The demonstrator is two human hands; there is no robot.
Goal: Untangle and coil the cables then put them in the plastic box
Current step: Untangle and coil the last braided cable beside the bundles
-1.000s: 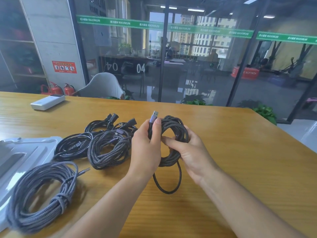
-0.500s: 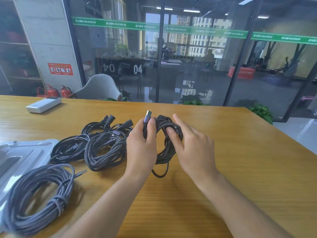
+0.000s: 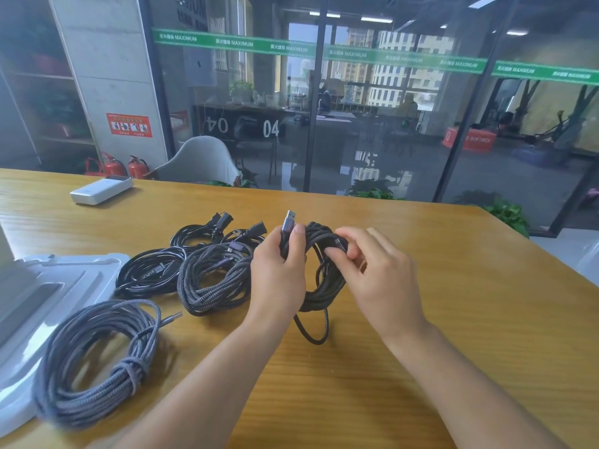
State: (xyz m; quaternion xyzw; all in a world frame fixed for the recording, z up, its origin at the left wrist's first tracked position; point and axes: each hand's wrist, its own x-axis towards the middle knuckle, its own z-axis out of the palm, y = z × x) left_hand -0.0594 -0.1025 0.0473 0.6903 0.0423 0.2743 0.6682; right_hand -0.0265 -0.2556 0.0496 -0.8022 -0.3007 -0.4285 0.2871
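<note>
Grey braided cable coil [image 3: 94,358], bound at one side with a wrap of its own cord, lying nearest on the wooden table [image 3: 453,319], partly over the edge of a translucent plastic box lid [image 3: 48,286] at far left. Left hand [image 3: 278,277]: fingers curled round a dark braided coil [image 3: 324,286], thumb pressing just below its USB plug [image 3: 289,220], which points upward. Right hand [image 3: 376,277]: fingertips pinching the strands at the top of the same coil; one loose loop hangs down to the tabletop between the wrists. Second dark braided coil [image 3: 210,280], resting flat just left of the left hand. Black smooth cable bundle [image 3: 152,273] beside it, with further black cables and connectors [image 3: 220,222] behind. White power bank [image 3: 101,189], well apart, near the far left table edge. Glass partition [image 3: 356,108] beyond.
</note>
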